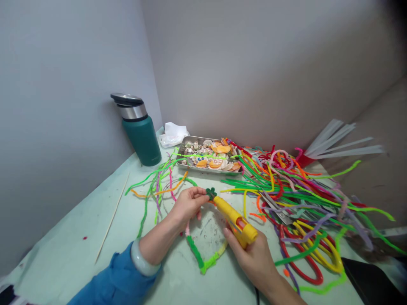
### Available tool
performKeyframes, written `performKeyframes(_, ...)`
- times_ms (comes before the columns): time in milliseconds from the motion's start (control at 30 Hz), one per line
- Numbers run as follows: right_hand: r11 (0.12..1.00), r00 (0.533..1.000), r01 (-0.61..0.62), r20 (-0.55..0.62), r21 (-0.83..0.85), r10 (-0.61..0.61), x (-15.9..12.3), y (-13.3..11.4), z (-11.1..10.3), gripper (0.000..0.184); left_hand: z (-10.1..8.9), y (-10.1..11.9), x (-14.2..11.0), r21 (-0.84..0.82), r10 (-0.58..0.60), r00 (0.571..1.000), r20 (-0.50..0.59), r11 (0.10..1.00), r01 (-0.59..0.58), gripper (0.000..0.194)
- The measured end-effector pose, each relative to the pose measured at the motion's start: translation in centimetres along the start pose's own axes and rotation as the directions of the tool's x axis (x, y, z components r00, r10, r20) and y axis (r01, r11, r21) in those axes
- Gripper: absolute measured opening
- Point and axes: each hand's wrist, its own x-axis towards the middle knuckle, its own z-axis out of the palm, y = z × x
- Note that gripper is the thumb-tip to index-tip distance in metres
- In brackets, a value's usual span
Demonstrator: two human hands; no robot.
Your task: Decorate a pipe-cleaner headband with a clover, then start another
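The left hand point(188, 206) pinched a small dark-green, petalled flower shape point(211, 193) between thumb and fingertips, apparently to steady it before the tip of a yellow plastic glue gun point(233, 216). The right hand point(259, 259) closed around the gun's grip, probably for aim. Both were held over a loop of green fuzzy pipe cleaner point(194, 250) on the pale desk point(79, 241), perhaps to keep work central

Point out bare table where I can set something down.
Left of the thin stick, the table is mostly bare; another patch lies between stick and blue sleeve. Crowded: the right, with heaped pipe cleaners; the back, with the shell tray; the middle, around the glue gun.
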Motion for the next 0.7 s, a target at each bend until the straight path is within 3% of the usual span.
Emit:
performKeyframes(367,0.999,1.000,-0.026,0.016,0.032,0.025,0.04,-0.13,-0.06,0.016,-0.05,-0.08,0.07,-0.006,-0.003,1.000,0.006,1.000,0.003,0.026)
performKeyframes(567,0.992,0.995,-0.065,-0.064,0.104,0.072,0.12,0.08,-0.03,0.019,-0.03,-0.05,0.03,0.000,0.007,1.000,-0.006,1.000,-0.007,0.023)
performKeyframes(700,0.992,0.995,-0.084,-0.051,0.098,0.089,0.13,0.04,-0.06,0.020,0.02,0.08,-0.03,0.002,0.010,1.000,-0.003,1.000,-0.010,0.025)
